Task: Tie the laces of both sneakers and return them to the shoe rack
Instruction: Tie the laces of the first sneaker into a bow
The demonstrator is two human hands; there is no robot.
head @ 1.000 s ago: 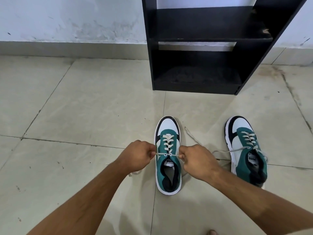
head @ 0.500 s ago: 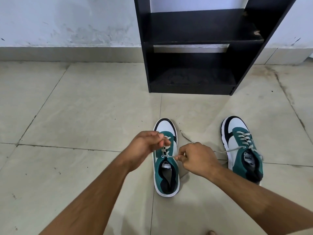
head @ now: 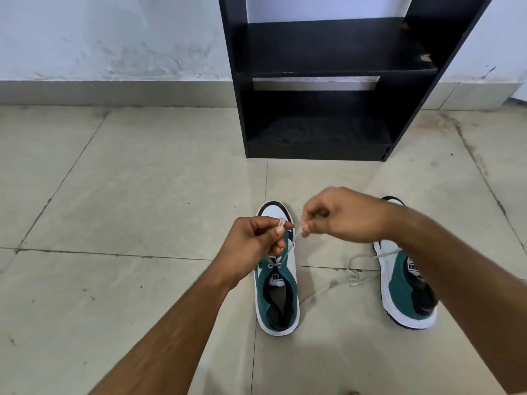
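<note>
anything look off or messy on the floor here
The right sneaker has untied laces trailing loose across the floor tiles. The black rack also shows chipped spots on its upper shelf's right edge.

Glossy stone-like floor tiles [head: 137, 195], matt black wooden shoe rack [head: 328, 47], cloth-and-smooth-panel sneakers [head: 278, 295], scuffed painted wall [head: 114, 38]
</note>
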